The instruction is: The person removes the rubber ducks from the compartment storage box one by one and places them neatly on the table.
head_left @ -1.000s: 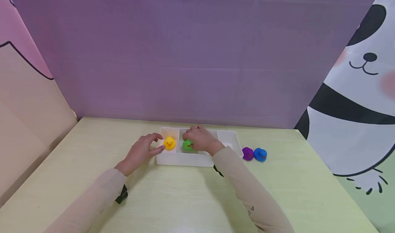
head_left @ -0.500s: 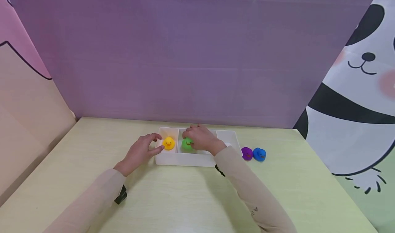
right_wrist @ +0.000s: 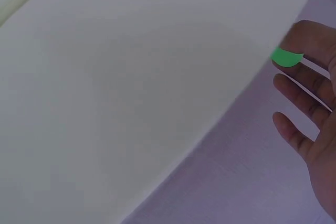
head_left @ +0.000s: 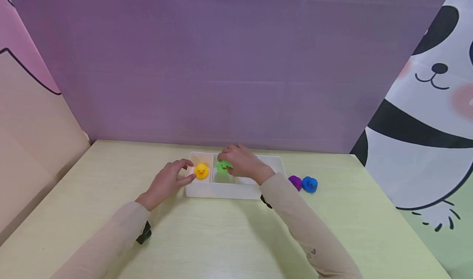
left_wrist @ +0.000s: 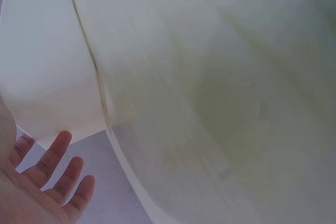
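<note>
A white divided tray (head_left: 225, 191) stands on the table. In its left compartment sits a yellow rubber duck (head_left: 201, 171), facing me. My left hand (head_left: 166, 183) is at the tray's left end, thumb and index fingertips at the wall; the left wrist view shows its other fingers (left_wrist: 52, 156) spread and loosely bent. Over the middle compartment my right hand (head_left: 242, 162) pinches a green rubber duck (head_left: 223, 167) between thumb and fingers. In the right wrist view only a sliver of the green duck (right_wrist: 287, 57) shows past the tray wall.
A purple rubber duck (head_left: 295, 183) and a blue rubber duck (head_left: 310, 185) stand side by side on the table (head_left: 207, 238), right of the tray. My right forearm crosses in front of the tray's right part. A purple backdrop (head_left: 221, 65) rises behind the table.
The green duck has risen a little from the floor of the middle compartment, held in my right hand. My left hand and the yellow duck stay put.
</note>
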The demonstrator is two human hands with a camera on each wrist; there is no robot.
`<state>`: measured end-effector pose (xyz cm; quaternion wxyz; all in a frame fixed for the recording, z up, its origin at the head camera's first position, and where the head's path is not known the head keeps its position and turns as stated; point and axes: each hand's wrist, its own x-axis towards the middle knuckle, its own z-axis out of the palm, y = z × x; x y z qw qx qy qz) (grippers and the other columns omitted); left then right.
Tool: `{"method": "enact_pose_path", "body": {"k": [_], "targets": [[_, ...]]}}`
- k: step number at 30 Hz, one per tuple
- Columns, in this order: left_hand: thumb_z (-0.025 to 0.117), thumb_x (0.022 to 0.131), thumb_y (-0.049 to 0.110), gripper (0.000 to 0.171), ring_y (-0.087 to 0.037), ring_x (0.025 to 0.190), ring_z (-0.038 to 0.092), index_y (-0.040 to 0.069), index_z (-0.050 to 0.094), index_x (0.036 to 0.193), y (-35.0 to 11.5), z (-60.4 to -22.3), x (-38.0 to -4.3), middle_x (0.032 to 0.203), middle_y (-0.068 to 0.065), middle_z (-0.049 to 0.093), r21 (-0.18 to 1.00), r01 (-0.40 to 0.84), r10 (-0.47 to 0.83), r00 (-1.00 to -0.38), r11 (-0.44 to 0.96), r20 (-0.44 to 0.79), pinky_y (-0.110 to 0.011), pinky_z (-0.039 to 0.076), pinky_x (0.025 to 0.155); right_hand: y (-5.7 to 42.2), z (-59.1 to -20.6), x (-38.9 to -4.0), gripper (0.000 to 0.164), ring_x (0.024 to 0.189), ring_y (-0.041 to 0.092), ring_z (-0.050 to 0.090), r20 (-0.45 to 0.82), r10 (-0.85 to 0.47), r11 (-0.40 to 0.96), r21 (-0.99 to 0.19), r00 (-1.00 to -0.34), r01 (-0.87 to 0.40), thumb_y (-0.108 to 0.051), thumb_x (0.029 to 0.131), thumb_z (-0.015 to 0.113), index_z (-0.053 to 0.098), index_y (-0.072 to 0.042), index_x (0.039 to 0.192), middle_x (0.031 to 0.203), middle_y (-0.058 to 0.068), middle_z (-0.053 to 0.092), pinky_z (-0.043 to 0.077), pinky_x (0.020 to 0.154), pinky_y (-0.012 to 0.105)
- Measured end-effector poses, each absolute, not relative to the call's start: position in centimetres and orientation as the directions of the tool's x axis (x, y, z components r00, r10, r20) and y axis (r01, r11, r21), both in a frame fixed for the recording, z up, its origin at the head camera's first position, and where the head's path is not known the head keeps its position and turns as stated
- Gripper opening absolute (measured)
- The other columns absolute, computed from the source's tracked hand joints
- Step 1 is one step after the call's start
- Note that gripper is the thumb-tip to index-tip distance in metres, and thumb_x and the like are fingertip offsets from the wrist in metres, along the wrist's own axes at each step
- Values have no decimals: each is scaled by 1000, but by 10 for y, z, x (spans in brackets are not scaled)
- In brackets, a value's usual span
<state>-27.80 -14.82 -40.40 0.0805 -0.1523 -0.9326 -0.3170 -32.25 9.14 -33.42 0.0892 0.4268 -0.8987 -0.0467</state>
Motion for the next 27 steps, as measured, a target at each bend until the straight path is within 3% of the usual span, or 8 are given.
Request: {"method": "enact_pose_path", "body": {"k": [16, 27], "targets": [[61, 86, 37, 41, -28, 96, 50, 15, 54, 119, -147, -405, -278, 110, -6, 57, 572, 336, 232, -940, 749, 248, -42, 44, 79, 113, -318, -315, 30, 106, 18, 53, 201, -777, 628, 182, -596, -757, -13, 76, 71, 63, -17, 104, 106, -5, 63, 40, 96, 42], [61, 86, 37, 41, -28, 96, 50, 14, 54, 119, -148, -405, -278, 109, -7, 58, 571, 337, 233, -940, 748, 249, -43, 44, 80, 141, -315, -309, 27, 102, 18, 53, 227, -736, 668, 97, -637, -738, -5, 75, 67, 63, -16, 100, 101, -4, 62, 42, 87, 44]]}}
